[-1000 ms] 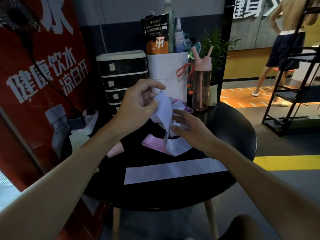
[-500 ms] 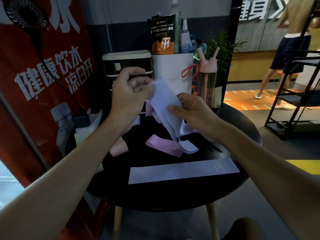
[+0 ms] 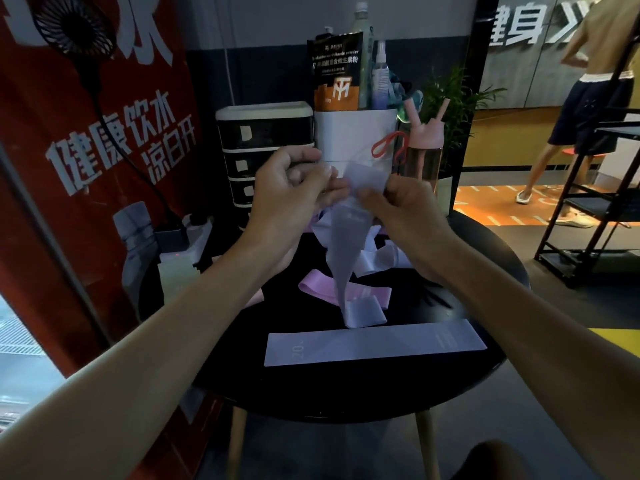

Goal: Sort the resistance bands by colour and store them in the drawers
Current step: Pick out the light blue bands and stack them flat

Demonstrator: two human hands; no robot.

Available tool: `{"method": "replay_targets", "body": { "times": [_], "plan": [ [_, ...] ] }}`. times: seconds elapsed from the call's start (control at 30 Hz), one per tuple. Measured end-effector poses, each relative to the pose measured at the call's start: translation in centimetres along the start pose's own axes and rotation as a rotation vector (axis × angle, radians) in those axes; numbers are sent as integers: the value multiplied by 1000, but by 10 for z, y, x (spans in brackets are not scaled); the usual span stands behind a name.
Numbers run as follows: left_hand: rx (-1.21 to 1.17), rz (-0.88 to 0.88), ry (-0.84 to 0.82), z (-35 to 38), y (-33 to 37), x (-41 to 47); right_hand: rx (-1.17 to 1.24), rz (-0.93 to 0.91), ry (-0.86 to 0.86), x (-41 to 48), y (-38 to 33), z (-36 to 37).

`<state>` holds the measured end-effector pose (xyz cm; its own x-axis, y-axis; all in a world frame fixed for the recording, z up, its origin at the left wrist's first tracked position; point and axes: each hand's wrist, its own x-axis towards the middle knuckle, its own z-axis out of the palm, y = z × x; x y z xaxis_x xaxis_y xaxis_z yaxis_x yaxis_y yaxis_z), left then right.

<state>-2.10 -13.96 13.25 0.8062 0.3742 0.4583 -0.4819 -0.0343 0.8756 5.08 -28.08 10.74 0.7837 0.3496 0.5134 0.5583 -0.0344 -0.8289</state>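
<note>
A lilac band (image 3: 346, 244) had been raised from the heap (image 3: 381, 258), pinched at its top by the left hand (image 3: 291, 188) and right hand (image 3: 401, 206), its tail left across the pink band (image 3: 311, 289); sorting was judged barely begun, the drawers (image 3: 266, 154) shut. A flat band (image 3: 374, 344) was seen on the table (image 3: 485, 258), a gym floor (image 3: 485, 202) behind

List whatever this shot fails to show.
All head view.
1. Drawer unit: contents unseen behind dark fronts; left hand partly covers its lower drawers.
2. Band pile: count unclear, behind the held band and right hand.
3. Flat band: right-end print too small.
</note>
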Motion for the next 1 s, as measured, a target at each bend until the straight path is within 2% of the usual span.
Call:
{"method": "replay_targets", "body": {
  "times": [0.07, 0.13, 0.2, 0.27, 0.47, 0.6, 0.67, 0.77, 0.9, 1.0],
  "plan": [
    [135, 14, 17, -2, -9, 2, 16, 52, 40, 2, 2, -2],
    [213, -70, -64, -4, -21, 2, 64, 81, 56, 2, -1, -4],
    [207, -176, -197, -7, -35, 0, 109, 96, 77, 4, -3, -6],
    [222, -210, -296, -9, -45, -6, 149, 101, 102, 4, -5, -8],
    [242, -227, -378, -14, -50, -12, 204, 102, 243, 4, -3, -17],
    [194, -261, -498, -24, -48, -17, 272, 165, 333, 1, 4, -28],
    [159, -306, -539, -30, -47, -20, 268, 191, 378, -3, 10, -34],
    [239, -370, -565, -40, -47, -25, 256, 197, 406, -15, 23, -43],
    [250, -461, -581, -55, -54, -32, 135, 243, 394, -42, 47, -51],
    [295, -533, -683, -69, -62, -38, 48, 284, 419, -62, 62, -57]
  ]
}}
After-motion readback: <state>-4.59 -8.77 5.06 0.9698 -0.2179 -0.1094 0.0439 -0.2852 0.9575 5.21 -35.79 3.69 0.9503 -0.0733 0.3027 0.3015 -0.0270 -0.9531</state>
